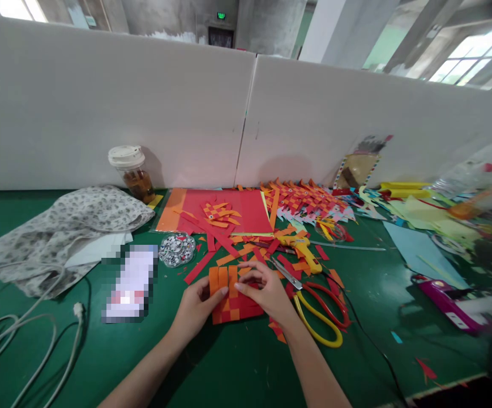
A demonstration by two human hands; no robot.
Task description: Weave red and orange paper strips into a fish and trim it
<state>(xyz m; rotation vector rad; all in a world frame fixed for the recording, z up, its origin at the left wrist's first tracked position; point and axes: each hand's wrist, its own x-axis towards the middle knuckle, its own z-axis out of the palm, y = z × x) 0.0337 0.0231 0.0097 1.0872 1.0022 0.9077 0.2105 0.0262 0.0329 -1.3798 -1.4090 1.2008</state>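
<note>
One sheet of woven red-and-orange paper (234,313) is held over the worktop (212,374), near the middle, between two grips. Its left edge is pinched by the left grip (198,303), thumb in front; its right part is pinched by the right grip (265,289). To the right, one pair of scissors (299,285) and one glue gun (303,249) are seen; to the left, one phone (133,283) and one lidded cup (130,173).

No readable text, green sign (221,16) included
</note>
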